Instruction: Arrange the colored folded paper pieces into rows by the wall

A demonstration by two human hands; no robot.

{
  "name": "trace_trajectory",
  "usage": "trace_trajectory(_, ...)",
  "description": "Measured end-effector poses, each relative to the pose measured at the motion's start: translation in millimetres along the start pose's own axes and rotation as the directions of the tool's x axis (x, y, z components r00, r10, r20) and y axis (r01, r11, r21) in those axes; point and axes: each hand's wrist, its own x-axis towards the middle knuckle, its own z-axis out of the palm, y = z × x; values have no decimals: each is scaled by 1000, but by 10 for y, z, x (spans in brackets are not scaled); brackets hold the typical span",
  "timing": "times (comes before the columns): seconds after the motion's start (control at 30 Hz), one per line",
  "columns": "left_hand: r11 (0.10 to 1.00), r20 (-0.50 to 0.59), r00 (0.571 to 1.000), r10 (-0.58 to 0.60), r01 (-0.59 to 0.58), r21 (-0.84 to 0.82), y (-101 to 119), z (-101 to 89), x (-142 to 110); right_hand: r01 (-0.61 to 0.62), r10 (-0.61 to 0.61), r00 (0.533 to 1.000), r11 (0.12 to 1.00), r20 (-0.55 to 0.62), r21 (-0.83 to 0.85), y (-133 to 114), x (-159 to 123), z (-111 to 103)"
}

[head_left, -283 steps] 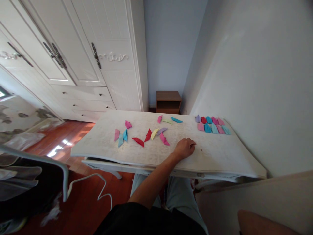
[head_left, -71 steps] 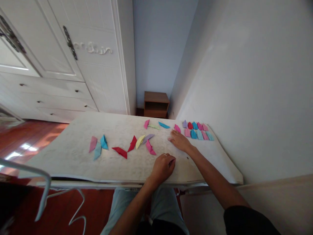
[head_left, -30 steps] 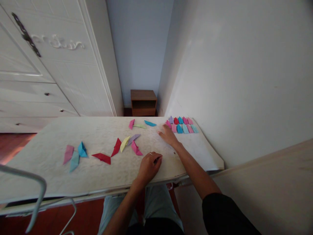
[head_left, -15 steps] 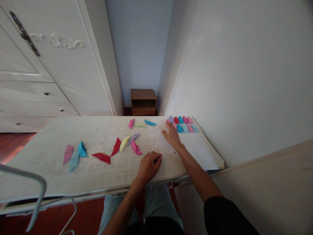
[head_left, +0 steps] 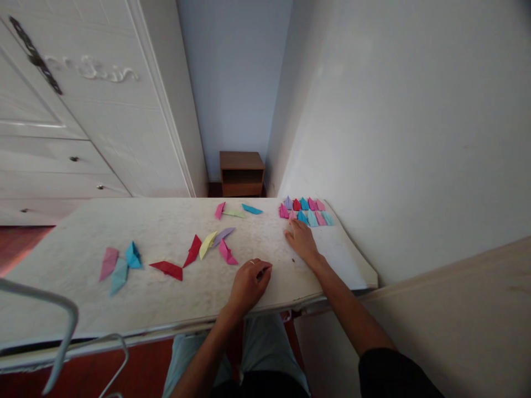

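Note:
A white table [head_left: 83,298] carries many small folded paper pieces. My right hand [head_left: 301,240] lies flat and open on the tabletop, fingertips just short of two tidy rows of folded pieces [head_left: 306,210] near the wall. A pink piece [head_left: 284,211] sits at the left end of those rows. Curled loosely, my left hand [head_left: 249,282] rests near the front edge with a ring on one finger; nothing shows in it. Loose pieces lie to its left: pink [head_left: 227,253], yellow [head_left: 207,244], purple [head_left: 223,235], and two red ones [head_left: 192,250].
Further left lie a pink, a light-blue and a blue piece [head_left: 133,255]. Three more pieces [head_left: 234,211] sit near the far edge. A white wardrobe [head_left: 83,110] stands at left, a brown nightstand [head_left: 241,173] behind, a wall at right, a metal rail [head_left: 62,337] at lower left.
My right hand slid a pink piece up to the left end of the rows, let it go and has drawn back toward me. My left hand has stayed put.

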Motion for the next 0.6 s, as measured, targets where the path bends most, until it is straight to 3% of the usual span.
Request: trace_trajectory(0.6, 1000, 20, 1000, -20, 20, 0, -15, 2, 2, -17, 17, 999, 1000, -42, -1, 48, -64, -47)
